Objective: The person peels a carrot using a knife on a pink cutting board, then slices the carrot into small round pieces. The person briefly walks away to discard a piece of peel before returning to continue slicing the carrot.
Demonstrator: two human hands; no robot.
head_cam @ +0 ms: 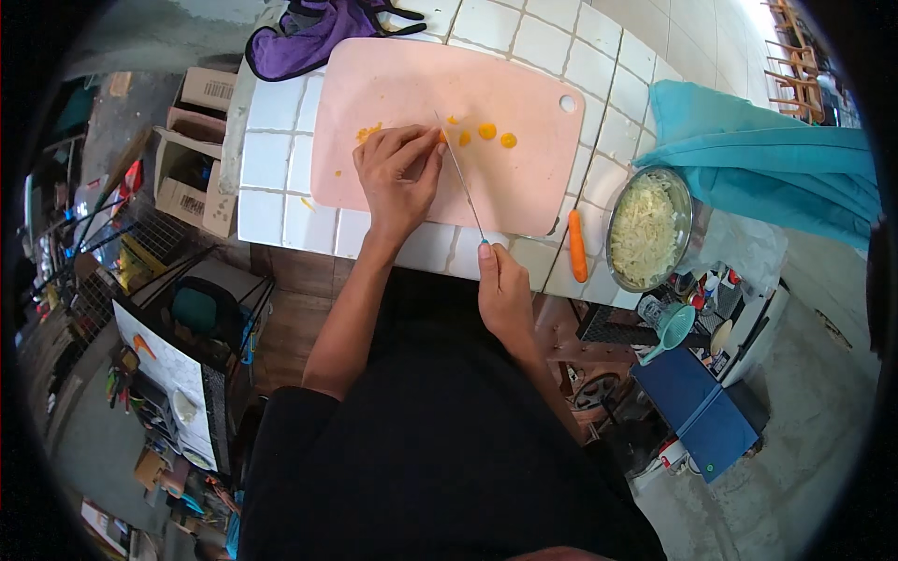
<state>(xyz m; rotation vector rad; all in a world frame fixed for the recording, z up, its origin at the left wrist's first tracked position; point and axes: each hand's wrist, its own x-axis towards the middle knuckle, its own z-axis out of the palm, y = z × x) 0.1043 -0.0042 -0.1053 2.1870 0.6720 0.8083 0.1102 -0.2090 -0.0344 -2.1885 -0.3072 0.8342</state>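
Note:
A pink plastic cutting board (523,186) lies on the white-tiled counter (262,214). My left hand (400,172) rests on the board, its fingertips pinching a small piece of carrot (443,137) beside the blade. The handle of a kitchen knife (464,184) is gripped in my right hand (505,287). Its blade slants away from me across the board, against the carrot piece. To the right of the blade lie several carrot slices (487,131). Finely cut carrot bits (367,131) sit just beyond my left knuckles, partly hidden by them.
A peeled carrot (577,245) lies right of the board. Beside it stands a metal bowl (689,242) of pale shredded vegetable (645,228). Teal fabric (765,158) hangs past the bowl. A purple cloth (302,48) touches the far left corner; cardboard boxes (184,200) stand left of the counter.

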